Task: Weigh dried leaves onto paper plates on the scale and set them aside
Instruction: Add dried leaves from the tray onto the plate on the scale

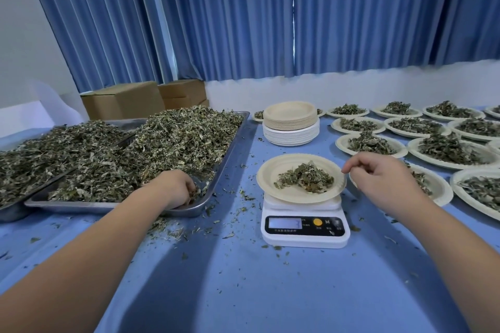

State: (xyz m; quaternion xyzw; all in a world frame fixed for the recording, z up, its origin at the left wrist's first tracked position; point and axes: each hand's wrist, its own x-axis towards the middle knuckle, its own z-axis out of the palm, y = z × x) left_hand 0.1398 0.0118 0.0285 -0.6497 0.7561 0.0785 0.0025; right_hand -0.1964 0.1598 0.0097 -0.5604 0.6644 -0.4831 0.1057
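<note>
A white scale [304, 227] stands in the middle of the blue table. A paper plate [273, 170] sits on it with a small heap of dried leaves [305, 178]. My left hand [178, 188] is in the near corner of the metal tray [230, 154], fingers curled round a pinch of dried leaves. My right hand [378, 173] hovers at the plate's right rim, fingers loosely curled, thumb and forefinger close together; I cannot tell whether they hold anything. The tray is piled with dried leaves [162, 143].
A stack of empty paper plates [290, 123] stands behind the scale. Several filled plates [449, 149] cover the right side. A second tray of leaves [40, 154] lies at far left. Cardboard boxes [124, 100] stand behind it. Leaf crumbs litter the tablecloth.
</note>
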